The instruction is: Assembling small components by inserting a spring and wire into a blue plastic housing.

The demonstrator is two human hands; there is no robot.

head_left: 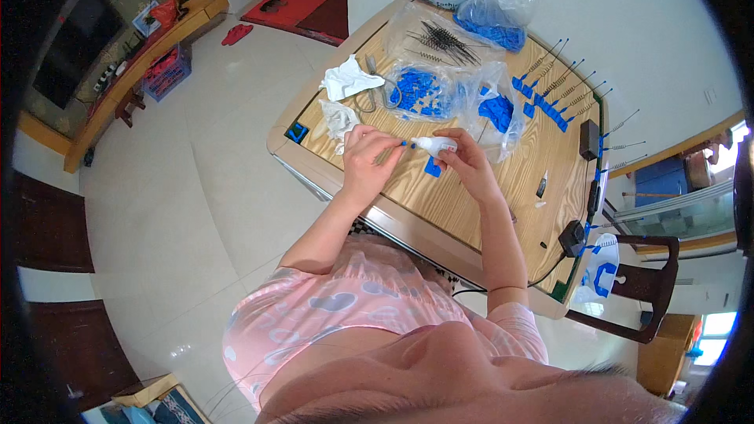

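Over the wooden surface (471, 188), right hand (465, 159) fingers are clamped on one white squeeze bottle (433, 144), left hand (363, 159) fingers pinch one small blue piece (404, 144) at its tip, two crumpled white cloths (345, 78) beyond.

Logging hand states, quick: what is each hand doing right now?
Left hand: closed, pinching a small blue piece.
Right hand: closed on a small white bottle.

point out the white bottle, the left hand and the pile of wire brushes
white bottle (434, 144), head view, on the middle of its body between the two hands
left hand (367, 155), head view, on the back of the hand
wire brushes (444, 39), head view, on the middle of the dark pile inside the clear bag
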